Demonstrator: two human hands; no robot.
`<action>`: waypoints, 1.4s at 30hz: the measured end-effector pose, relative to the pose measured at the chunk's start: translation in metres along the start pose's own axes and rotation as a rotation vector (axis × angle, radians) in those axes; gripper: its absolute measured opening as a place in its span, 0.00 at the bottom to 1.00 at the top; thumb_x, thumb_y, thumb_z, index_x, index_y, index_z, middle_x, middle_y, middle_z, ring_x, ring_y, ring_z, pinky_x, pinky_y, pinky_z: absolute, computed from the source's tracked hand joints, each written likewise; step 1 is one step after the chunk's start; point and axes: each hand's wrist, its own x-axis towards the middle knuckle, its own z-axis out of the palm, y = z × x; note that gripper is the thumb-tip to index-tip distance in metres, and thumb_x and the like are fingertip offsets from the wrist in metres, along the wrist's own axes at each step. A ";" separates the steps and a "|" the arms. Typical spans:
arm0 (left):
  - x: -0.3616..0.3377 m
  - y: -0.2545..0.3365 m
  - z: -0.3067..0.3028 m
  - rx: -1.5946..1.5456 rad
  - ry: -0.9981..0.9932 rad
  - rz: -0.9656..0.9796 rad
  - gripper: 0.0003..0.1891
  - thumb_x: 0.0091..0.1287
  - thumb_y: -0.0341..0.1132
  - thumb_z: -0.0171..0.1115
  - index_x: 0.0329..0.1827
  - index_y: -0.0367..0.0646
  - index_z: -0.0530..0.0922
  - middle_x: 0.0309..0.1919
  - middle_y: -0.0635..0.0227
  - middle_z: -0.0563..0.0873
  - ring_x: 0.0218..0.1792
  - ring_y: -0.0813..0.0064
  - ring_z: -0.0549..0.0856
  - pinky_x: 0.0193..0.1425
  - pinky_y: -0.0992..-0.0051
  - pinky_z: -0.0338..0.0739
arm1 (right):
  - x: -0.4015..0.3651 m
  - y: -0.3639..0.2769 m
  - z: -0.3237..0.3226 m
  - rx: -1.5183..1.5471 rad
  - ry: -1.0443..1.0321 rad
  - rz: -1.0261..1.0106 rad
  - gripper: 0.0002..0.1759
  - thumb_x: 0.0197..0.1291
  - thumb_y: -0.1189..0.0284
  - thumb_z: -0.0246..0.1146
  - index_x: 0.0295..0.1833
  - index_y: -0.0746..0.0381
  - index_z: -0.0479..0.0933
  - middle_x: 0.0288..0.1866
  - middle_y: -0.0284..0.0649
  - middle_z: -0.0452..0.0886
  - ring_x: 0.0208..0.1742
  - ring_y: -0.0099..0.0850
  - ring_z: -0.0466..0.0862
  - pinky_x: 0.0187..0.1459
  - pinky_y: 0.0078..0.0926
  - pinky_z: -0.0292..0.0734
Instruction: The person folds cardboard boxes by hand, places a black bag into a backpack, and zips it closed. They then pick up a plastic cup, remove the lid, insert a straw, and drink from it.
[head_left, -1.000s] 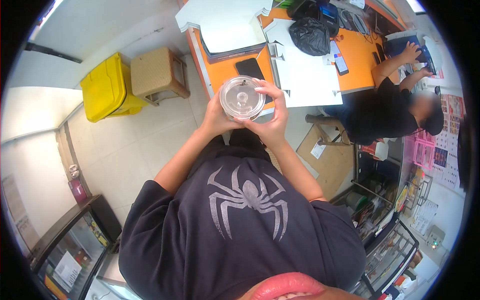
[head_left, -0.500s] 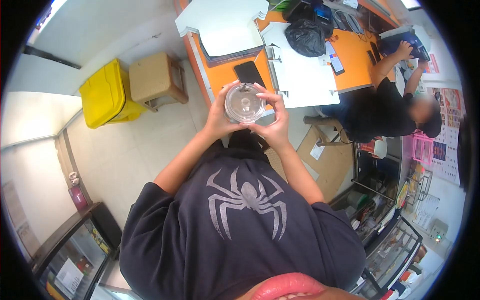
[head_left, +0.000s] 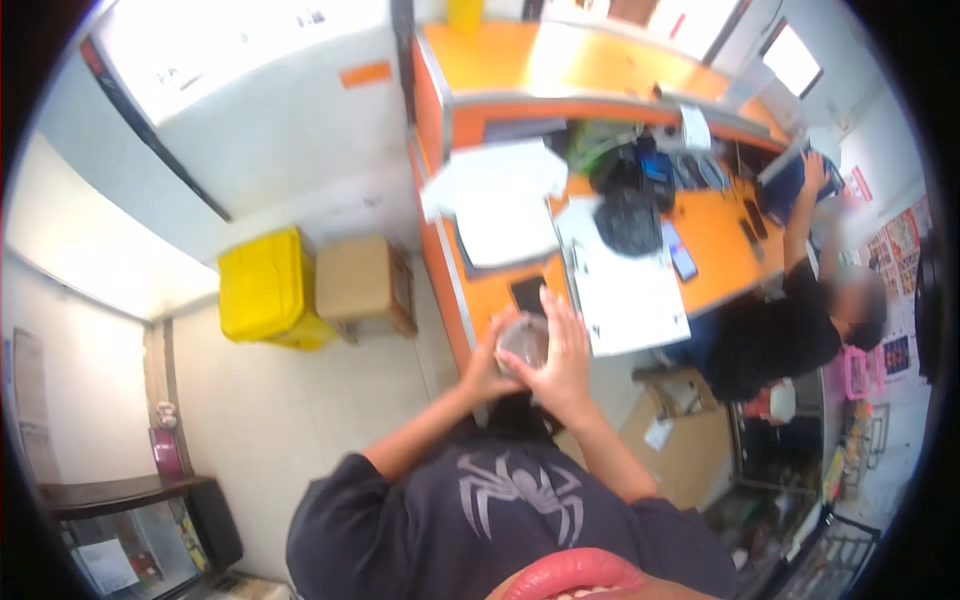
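In front of my chest, over the near edge of the desk, I hold a clear round plastic container [head_left: 529, 338], its circular top facing up. My left hand [head_left: 487, 366] curls round its left side. My right hand [head_left: 566, 362] is against its right side, thumb across the top and fingers reaching forward. Motion blur hides the container's finer details. Just beyond my fingers a dark phone [head_left: 529, 295] lies on the orange desk [head_left: 478, 307].
White flattened cardboard [head_left: 630, 310] and a black plastic bag [head_left: 628, 222] lie on the desk. A co-worker in black [head_left: 770, 340] sits at the right, arms raised to a dark blue box [head_left: 795, 190]. At left stand a yellow bin [head_left: 262, 290] and a beige stool [head_left: 355, 285].
My view has tilted up, showing more of the counter and wall. My right hand has shifted from the container's side to partly over its top. The container remains in both hands.
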 end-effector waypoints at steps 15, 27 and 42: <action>-0.003 -0.001 0.000 -0.123 -0.028 -0.081 0.51 0.40 0.32 0.79 0.70 0.39 0.60 0.64 0.58 0.70 0.66 0.63 0.70 0.69 0.65 0.64 | 0.003 0.004 0.010 -0.005 -0.201 0.112 0.48 0.47 0.44 0.66 0.67 0.63 0.64 0.62 0.47 0.71 0.63 0.42 0.71 0.66 0.49 0.59; 0.006 0.016 -0.011 -0.031 -0.092 -0.044 0.54 0.39 0.40 0.82 0.70 0.39 0.59 0.62 0.55 0.72 0.63 0.62 0.73 0.68 0.65 0.65 | -0.044 0.003 -0.006 0.212 0.204 -0.044 0.42 0.37 0.54 0.78 0.58 0.59 0.71 0.65 0.50 0.68 0.62 0.47 0.72 0.60 0.41 0.69; -0.002 -0.035 -0.026 0.088 -0.124 -0.087 0.48 0.36 0.37 0.80 0.65 0.37 0.65 0.56 0.55 0.77 0.60 0.59 0.76 0.65 0.63 0.68 | -0.062 0.031 0.026 0.363 0.280 -0.073 0.25 0.45 0.75 0.74 0.52 0.60 0.76 0.67 0.49 0.68 0.64 0.46 0.73 0.60 0.37 0.73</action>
